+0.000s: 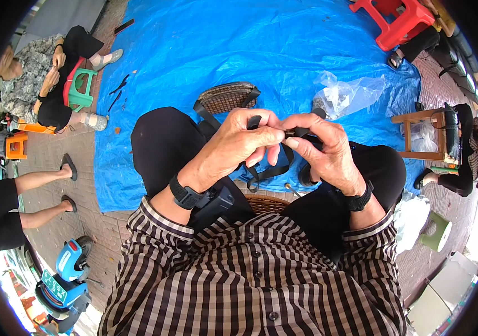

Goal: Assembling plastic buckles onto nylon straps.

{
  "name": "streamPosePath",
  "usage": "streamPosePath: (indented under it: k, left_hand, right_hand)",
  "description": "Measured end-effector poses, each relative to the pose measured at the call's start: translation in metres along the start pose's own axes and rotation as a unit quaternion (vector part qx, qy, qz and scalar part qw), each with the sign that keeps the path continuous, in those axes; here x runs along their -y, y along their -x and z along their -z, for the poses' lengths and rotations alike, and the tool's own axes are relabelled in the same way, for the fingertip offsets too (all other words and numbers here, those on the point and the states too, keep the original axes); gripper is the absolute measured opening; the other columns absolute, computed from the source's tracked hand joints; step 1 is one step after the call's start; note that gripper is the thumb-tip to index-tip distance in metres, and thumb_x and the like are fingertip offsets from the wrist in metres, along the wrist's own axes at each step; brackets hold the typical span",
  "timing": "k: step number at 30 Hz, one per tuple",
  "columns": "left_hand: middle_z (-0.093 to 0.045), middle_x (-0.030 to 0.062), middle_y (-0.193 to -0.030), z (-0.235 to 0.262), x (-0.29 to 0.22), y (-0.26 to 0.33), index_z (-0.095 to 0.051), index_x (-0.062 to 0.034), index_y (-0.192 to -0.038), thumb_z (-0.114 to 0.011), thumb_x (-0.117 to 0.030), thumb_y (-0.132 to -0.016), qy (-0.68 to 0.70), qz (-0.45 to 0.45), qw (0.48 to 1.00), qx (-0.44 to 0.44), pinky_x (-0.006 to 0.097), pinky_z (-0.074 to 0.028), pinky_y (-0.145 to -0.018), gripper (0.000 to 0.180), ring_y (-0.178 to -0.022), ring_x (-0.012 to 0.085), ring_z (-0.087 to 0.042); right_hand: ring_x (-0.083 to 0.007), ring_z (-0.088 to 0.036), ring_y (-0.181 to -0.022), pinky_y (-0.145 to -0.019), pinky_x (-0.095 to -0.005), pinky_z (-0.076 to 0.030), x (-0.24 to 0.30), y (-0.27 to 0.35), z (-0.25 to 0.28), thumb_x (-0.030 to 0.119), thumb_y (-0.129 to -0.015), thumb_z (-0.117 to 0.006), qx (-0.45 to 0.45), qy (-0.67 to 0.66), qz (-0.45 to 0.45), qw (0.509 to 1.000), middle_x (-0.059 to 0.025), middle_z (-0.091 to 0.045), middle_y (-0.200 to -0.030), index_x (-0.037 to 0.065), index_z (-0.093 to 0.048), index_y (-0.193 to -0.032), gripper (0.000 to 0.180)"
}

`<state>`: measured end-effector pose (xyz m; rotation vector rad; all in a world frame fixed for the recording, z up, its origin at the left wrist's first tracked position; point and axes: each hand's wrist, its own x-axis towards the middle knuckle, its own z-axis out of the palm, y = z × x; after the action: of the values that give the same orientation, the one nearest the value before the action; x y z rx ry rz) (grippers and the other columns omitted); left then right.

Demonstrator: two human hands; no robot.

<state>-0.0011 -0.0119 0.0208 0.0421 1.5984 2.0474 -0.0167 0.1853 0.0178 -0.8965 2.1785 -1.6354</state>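
Over my lap, my left hand (232, 144) and my right hand (327, 150) meet, fingertips almost touching. Both are closed in a pinch on a black strap (271, 172), which loops down below the fingers. A small dark fitting (290, 133) shows between the fingertips; its exact kind is too small to make out. Just beyond my hands, a brown woven-pattern bag (225, 99) with black strapping lies on the blue tarp (194, 47). Whether the strap I hold joins that bag is hidden behind my left hand.
A clear plastic bag (356, 95) lies ahead right, with a wooden frame stand (440, 140) farther right. Below my hands shows a wicker basket rim (267, 204). A red stool (387, 39) stands far right. People sit or stand around; a blue scooter (68, 274) is at lower left.
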Motion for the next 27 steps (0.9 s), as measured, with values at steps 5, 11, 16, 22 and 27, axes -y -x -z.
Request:
streamPosePath:
  k: [5, 11, 16, 22, 27]
  left_hand:
    - [-0.059, 0.0073, -0.061, 0.002, 0.000, 0.001, -0.059, 0.0005, -0.081, -0.056, -0.013, -0.084, 0.027, -0.005, 1.000, 0.000, 0.017, -0.029, -0.039, 0.015, -0.041, 0.0034, -0.041]
    - [-0.059, 0.0073, -0.060, 0.001, -0.001, 0.003, -0.059, 0.0003, -0.081, -0.056, -0.012, -0.085, 0.013, -0.010, 1.000, 0.003, 0.018, -0.029, -0.039, 0.014, -0.042, 0.0030, -0.041]
    - [-0.058, 0.0069, -0.059, -0.002, -0.001, 0.004, -0.059, -0.0001, -0.082, -0.057, -0.014, -0.085, -0.036, -0.019, 0.999, 0.004, 0.018, -0.028, -0.038, 0.014, -0.040, 0.0032, -0.040]
    - [-0.057, 0.0066, -0.057, 0.001, -0.002, 0.006, -0.059, 0.0004, -0.083, -0.060, -0.018, -0.084, 0.025, -0.012, 1.000, 0.009, 0.018, -0.027, -0.037, 0.018, -0.040, 0.0042, -0.041]
    - [-0.057, 0.0048, -0.059, 0.002, -0.005, 0.010, -0.059, -0.0005, -0.082, -0.056, -0.018, -0.086, 0.022, -0.028, 0.999, 0.032, 0.017, -0.028, -0.039, 0.019, -0.041, 0.0032, -0.040]
  right_hand:
    - [-0.0160, -0.061, -0.090, -0.078, -0.0297, -0.048, 0.007, -0.001, -0.003, 0.006, -0.078, -0.067, -0.074, -0.044, -0.080, 0.993, -0.0057, -0.063, -0.094, 0.005, -0.059, -0.103, 0.026]
    - [-0.0154, -0.061, -0.088, -0.077, -0.0286, -0.047, 0.001, 0.000, 0.002, 0.008, -0.077, -0.069, -0.036, -0.018, -0.019, 0.999, -0.0039, -0.063, -0.094, 0.006, -0.059, -0.100, 0.025]
    - [-0.0151, -0.061, -0.085, -0.075, -0.0278, -0.047, 0.001, 0.000, 0.000, 0.007, -0.077, -0.068, -0.021, 0.032, 0.018, 0.999, -0.0049, -0.063, -0.092, 0.004, -0.059, -0.097, 0.022]
    - [-0.0160, -0.062, -0.084, -0.074, -0.0271, -0.047, -0.004, 0.004, -0.003, 0.008, -0.080, -0.065, -0.048, -0.069, -0.011, 0.996, -0.0069, -0.062, -0.093, 0.003, -0.056, -0.099, 0.021]
    - [-0.0172, -0.061, -0.085, -0.074, -0.0275, -0.047, -0.002, 0.007, -0.004, 0.008, -0.082, -0.063, -0.052, -0.082, -0.006, 0.995, -0.0080, -0.061, -0.094, 0.003, -0.054, -0.102, 0.023]
